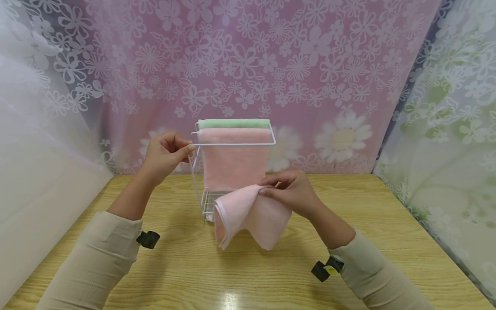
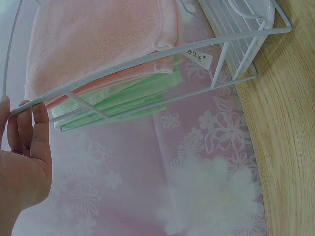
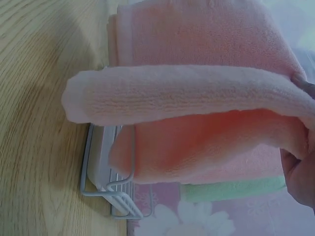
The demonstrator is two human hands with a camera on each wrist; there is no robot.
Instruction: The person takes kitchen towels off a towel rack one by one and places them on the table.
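A white wire rack (image 1: 232, 144) stands on the table with a green towel (image 1: 234, 123) over its rear bar and a pink towel (image 1: 234, 163) over the bar in front of that. My left hand (image 1: 164, 156) pinches the left end of the rack's front bar; the left wrist view shows the fingers (image 2: 40, 128) at the frame's wire. In front of the rack, my right hand (image 1: 292, 191) pinches the top of a second pink towel (image 1: 252, 213), which hangs down in folds. In the right wrist view this towel (image 3: 187, 93) covers part of the rack.
The wooden table (image 1: 186, 267) reaches back to a pink floral curtain (image 1: 248, 64). Pale sheer curtains hang at the left (image 1: 46, 142) and right (image 1: 449, 150). A white label (image 2: 199, 58) shows beside the towels in the left wrist view.
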